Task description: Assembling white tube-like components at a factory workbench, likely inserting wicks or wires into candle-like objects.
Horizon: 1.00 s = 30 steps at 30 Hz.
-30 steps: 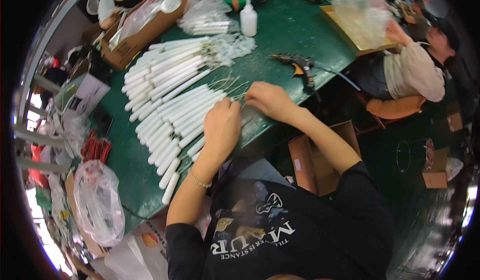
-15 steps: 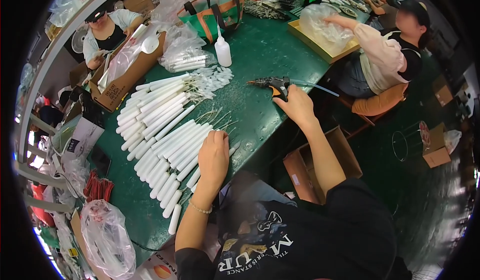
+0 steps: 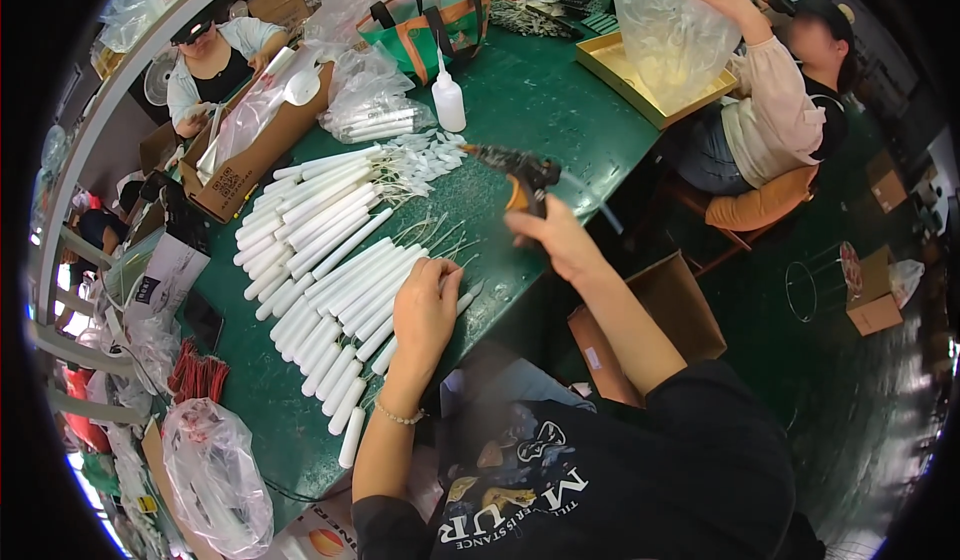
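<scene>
My right hand [image 3: 562,242] grips a hot glue gun [image 3: 530,172], black with an orange trigger, held above the table. Its nozzle points left, close to a pile of small translucent flame-shaped tips [image 3: 432,160], and a glue stick trails from its back. My left hand [image 3: 426,305] rests at the near right end of the rows of white candle-like sticks [image 3: 365,285]. Its fingers are pinched together; whatever they hold is hidden. Thin wires [image 3: 440,235] stick out of the sticks' ends just beyond that hand.
A white squeeze bottle [image 3: 448,102] stands on the green table [image 3: 530,90], near a plastic bag [image 3: 370,100] of white sticks. An open cardboard box [image 3: 650,330] sits below the table edge. Across the right corner, a co-worker lifts a clear bag [image 3: 670,30] over a gold tray [image 3: 610,65].
The glue gun in my right hand has swung left and tilted, its nozzle now nearer the flame-shaped tips. My left hand has barely moved. The co-worker has raised the clear bag.
</scene>
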Motion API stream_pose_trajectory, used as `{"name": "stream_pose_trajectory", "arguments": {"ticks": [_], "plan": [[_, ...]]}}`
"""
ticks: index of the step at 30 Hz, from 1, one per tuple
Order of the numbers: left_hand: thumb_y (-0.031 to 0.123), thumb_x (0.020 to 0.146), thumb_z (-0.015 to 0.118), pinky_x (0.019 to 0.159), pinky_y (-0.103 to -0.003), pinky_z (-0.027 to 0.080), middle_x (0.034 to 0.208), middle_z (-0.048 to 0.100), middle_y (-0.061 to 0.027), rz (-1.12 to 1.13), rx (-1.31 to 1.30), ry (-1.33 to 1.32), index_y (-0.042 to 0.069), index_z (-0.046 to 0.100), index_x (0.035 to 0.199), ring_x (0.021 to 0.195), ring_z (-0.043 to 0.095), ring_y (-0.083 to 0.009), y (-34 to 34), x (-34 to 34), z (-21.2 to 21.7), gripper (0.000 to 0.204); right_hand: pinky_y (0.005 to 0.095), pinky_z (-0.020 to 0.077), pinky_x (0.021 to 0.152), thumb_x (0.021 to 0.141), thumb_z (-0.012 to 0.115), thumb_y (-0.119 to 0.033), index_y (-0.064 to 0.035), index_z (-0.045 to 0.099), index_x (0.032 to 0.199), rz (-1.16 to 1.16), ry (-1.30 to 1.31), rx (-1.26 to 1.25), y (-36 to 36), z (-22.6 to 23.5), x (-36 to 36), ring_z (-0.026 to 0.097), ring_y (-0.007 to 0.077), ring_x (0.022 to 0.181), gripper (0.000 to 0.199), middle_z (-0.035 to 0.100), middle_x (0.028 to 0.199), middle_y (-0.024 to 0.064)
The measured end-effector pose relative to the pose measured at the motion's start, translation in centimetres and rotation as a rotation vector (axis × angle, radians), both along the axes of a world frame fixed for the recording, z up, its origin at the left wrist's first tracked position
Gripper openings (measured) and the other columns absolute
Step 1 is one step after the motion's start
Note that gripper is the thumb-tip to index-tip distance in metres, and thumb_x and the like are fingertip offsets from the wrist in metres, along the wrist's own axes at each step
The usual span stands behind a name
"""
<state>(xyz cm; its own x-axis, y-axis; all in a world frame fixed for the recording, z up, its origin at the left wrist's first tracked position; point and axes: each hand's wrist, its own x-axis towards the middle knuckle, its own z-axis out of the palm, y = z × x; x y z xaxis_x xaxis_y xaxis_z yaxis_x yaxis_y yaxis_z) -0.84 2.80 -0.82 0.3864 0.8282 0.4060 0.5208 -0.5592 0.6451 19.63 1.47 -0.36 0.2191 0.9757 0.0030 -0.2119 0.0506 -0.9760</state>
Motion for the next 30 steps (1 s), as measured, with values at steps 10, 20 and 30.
{"name": "stream_pose_trajectory", "arguments": {"ticks": [10, 20, 30], "plan": [[0.010, 0.081, 0.062, 0.058, -0.036, 0.044, 0.077, 0.058, -0.0116, 0.015, 0.001, -0.057, 0.002, 0.059, 0.081, 0.066, 0.057, -0.0297, -0.1, 0.0, 0.6, 0.008, 0.0242, 0.0468, 0.064, 0.074, 0.071, -0.008, 0.0020, 0.053, 0.102, 0.142, -0.003, -0.089, -0.1, -0.6, -3.6, 0.057, 0.0122, 0.071, 0.034, 0.059, 0.084, 0.0059], [0.010, 0.080, 0.063, 0.058, -0.032, 0.045, 0.077, 0.059, -0.0100, 0.008, -0.081, -0.086, 0.002, 0.062, 0.084, 0.064, 0.057, -0.0236, 0.1, -0.1, 1.0, 0.009, 0.0244, 0.0468, 0.067, 0.075, 0.071, -0.008, 0.0015, 0.052, 0.104, 0.215, -0.064, -0.081, 0.2, -0.4, -3.3, 0.057, 0.0121, 0.070, 0.036, 0.059, 0.084, 0.0059], [0.014, 0.079, 0.065, 0.060, -0.029, 0.047, 0.073, 0.065, -0.0118, 0.077, -0.152, -0.037, 0.003, 0.066, 0.086, 0.063, 0.061, -0.0206, 0.3, -0.2, 0.4, 0.013, 0.0277, 0.0494, 0.073, 0.081, 0.060, -0.006, -0.0016, 0.048, 0.119, 0.170, 0.127, -0.023, -1.8, 0.6, -1.8, 0.060, 0.0195, 0.096, 0.041, 0.060, 0.109, 0.0114]]}}
